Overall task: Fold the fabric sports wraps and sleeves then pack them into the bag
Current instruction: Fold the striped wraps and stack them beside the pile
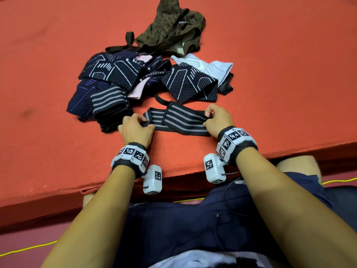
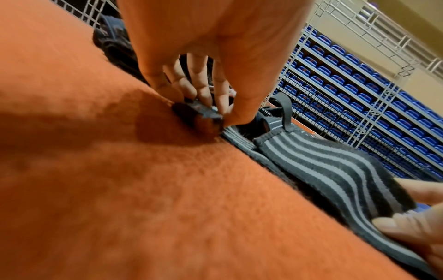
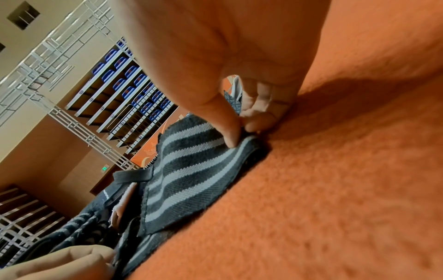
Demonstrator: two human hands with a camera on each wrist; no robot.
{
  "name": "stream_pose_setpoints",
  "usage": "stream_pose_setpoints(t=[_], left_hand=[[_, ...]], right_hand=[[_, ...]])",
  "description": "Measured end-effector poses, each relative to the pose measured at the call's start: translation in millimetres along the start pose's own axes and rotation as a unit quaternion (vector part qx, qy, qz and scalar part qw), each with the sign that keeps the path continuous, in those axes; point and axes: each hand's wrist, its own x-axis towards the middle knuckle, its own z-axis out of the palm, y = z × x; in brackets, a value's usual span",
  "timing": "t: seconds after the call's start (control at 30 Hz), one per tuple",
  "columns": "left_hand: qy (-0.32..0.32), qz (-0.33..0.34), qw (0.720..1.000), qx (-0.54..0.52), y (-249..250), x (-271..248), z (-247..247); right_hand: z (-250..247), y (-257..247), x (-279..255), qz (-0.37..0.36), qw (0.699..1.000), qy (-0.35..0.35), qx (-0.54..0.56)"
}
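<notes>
I see my left hand [image 1: 135,128] and right hand [image 1: 216,120] pinching opposite ends of the black, grey-striped elastic fabric wrap [image 1: 173,120] on the orange felt table [image 1: 58,55].

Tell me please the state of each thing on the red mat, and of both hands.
Striped wrap: flat on the mat, doubled over, held at both ends.
Left hand: pinches the wrap's left end.
Right hand: pinches its right end.
Pile of sleeves: unfolded, jumbled.
Bag: crumpled, lying open.
</notes>
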Motion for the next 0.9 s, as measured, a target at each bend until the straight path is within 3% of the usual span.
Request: stream_pose_setpoints(t=[0.27,0.43,0.6,0.77,0.9], left_hand=[[0.002,0.008,0.999,-0.04,8.8,6.1,-6.5],[-0.041,0.008,0.999,-0.015,17.2,11.1,-8.4],[-0.046,0.068,0.996,0.03,23.8,10.1,-10.6],[-0.019,0.109,0.993,0.029,25.8,5.2,-16.4],[-0.096,0.07,0.991,0.065,31.2,-1.7,-14.6]], right_hand=[[-3.4,-4.6,-3.0,-0.028,0.997,0.039,0.053],[-16.0,-11.4,2.8,-0.063,0.987,0.117,0.091],[-24.0,-9.9,8.6,-0.055,0.976,0.169,0.127],[-23.9,0.3,10.6,-0.022,0.982,0.137,0.128],[-15.6,1.9,6.2,-0.006,0.986,0.118,0.114]])
